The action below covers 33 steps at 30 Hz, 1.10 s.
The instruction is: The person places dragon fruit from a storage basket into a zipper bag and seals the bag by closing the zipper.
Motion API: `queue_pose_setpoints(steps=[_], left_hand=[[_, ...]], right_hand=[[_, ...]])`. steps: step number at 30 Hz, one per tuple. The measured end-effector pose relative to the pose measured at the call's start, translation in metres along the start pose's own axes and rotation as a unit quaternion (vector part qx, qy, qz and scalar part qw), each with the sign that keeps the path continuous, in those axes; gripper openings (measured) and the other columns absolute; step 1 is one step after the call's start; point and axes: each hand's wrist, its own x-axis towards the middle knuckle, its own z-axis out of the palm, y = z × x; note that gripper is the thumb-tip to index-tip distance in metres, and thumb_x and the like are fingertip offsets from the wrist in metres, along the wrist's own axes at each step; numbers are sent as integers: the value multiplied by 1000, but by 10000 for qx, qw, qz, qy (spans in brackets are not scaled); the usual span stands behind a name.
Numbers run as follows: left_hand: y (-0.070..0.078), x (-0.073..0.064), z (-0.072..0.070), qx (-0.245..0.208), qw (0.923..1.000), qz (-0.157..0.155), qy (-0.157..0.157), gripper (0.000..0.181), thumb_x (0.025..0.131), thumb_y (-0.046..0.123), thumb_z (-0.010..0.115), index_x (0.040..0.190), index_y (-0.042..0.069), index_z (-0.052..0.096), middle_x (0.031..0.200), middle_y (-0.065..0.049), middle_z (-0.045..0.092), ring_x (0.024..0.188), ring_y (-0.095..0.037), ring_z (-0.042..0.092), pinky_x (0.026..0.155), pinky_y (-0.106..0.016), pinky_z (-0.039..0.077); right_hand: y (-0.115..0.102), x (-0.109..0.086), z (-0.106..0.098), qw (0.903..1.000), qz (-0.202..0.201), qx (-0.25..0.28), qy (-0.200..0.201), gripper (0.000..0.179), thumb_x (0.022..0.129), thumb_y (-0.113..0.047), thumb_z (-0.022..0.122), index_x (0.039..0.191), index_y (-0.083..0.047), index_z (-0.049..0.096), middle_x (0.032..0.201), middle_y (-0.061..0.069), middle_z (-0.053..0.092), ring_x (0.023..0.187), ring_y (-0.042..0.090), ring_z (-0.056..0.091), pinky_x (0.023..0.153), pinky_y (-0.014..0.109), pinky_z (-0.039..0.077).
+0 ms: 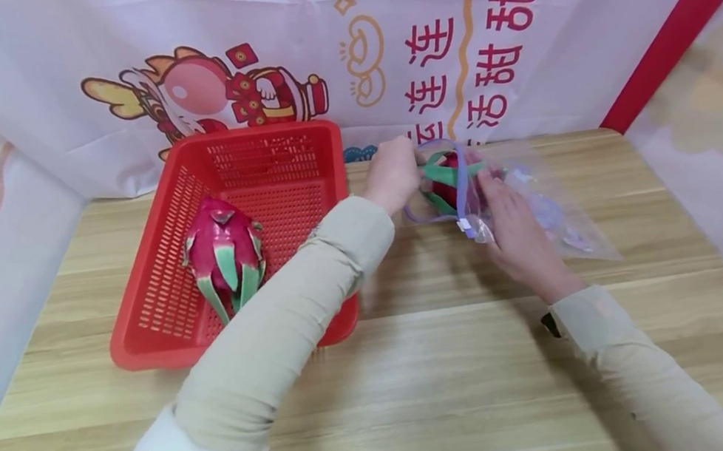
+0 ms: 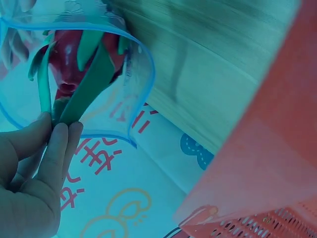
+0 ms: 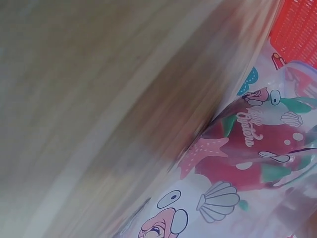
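- Judging by how things lie, the step in hand is bagging a dragon fruit: its red body sits within the mouth of a clear, printed slider-zip bag, on the right at the far side of the wood-grain table.
- The left hand, just outside the mouth, has thumb and fingers clamped together on the fruit's long green scales.
- The right hand lies against the bag's near side; the film and angle hide its grip, so I cannot tell whether it pinches the plastic or merely steadies it.
- The blue-purple zip rim stands apart around the fruit, with the white slider at its near end.
- To the left, a second dragon fruit lies in the red plastic basket, untouched.
- The next move, I judge, calls for easing the scale tips inside without snagging the rim, the right hand steadying the bag, before the zip can be closed.
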Motion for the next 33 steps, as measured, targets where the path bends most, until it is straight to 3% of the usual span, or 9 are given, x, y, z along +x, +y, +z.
queue_pose_setpoints(steps=[6, 10, 18, 24, 29, 33], left_hand=[[5, 0, 2, 176, 9998, 45, -108, 24, 90, 8, 62, 113, 8, 70, 118, -6, 69, 107, -21, 64, 95, -30, 51], [7, -1, 6, 99, 9999, 67, -80, 25, 89, 6, 62, 113, 6, 68, 116, -7, 69, 106, -22, 65, 94, -31, 52], [8, 5, 20, 130, 9992, -169, 336, 15, 85, 3, 64, 99, 5, 70, 103, -8, 73, 93, -23, 69, 82, -31, 57], [3, 11, 31, -815, 9921, -688, 662, 20, 88, 10, 65, 107, 7, 71, 112, -7, 72, 108, -23, 65, 97, -30, 50], [0, 15, 43, -1549, 9815, -751, 839, 16, 88, 11, 65, 101, 7, 74, 108, -8, 73, 108, -23, 65, 98, -28, 48], [-1, 17, 52, -2300, 9639, -848, 1043, 17, 88, 6, 64, 101, 3, 74, 109, -11, 72, 109, -24, 64, 98, -29, 48]], right_hand=[[4, -3, -1, 9997, -147, -55, 167, 71, 91, -10, 49, 151, -1, 12, 152, 27, 26, 140, 45, 24, 117, 56, 17], [5, -4, -4, 9999, -30, -87, 101, 70, 94, -14, 47, 152, -3, 10, 154, 25, 24, 141, 45, 22, 117, 56, 17], [12, -6, -8, 9999, -3, -100, 86, 67, 98, -18, 44, 153, -4, 9, 155, 24, 23, 142, 45, 22, 119, 55, 16], [13, -8, -6, 9987, -427, -100, 255, 69, 90, -6, 50, 151, 0, 18, 153, 24, 28, 139, 45, 27, 116, 56, 20], [15, -7, -1, 9950, -868, -178, 459, 64, 90, -8, 52, 146, 5, 24, 151, 25, 32, 138, 46, 29, 116, 54, 21], [17, -7, 1, 9932, -985, -188, 592, 61, 94, -13, 49, 146, 6, 24, 150, 26, 33, 138, 45, 29, 116, 54, 22]])
